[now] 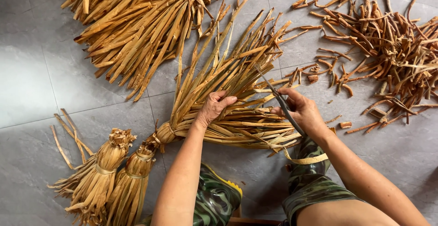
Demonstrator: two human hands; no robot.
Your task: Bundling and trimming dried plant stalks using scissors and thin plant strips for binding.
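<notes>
A fan-shaped bundle of dry yellow-brown leaf strips (228, 70) lies on the grey tiled floor, tied at its lower left end (162, 134). My left hand (213, 108) presses down on and grips the strips near the middle of the bundle. My right hand (301, 112) holds grey scissors (278, 99), whose blades point up-left into the strip ends.
Two smaller tied bundles (112, 171) lie at the lower left. A big pile of strips (137, 20) fills the top left. A heap of cut-off scraps (388, 57) lies at the right. My camouflage-patterned boots (216, 198) show at the bottom.
</notes>
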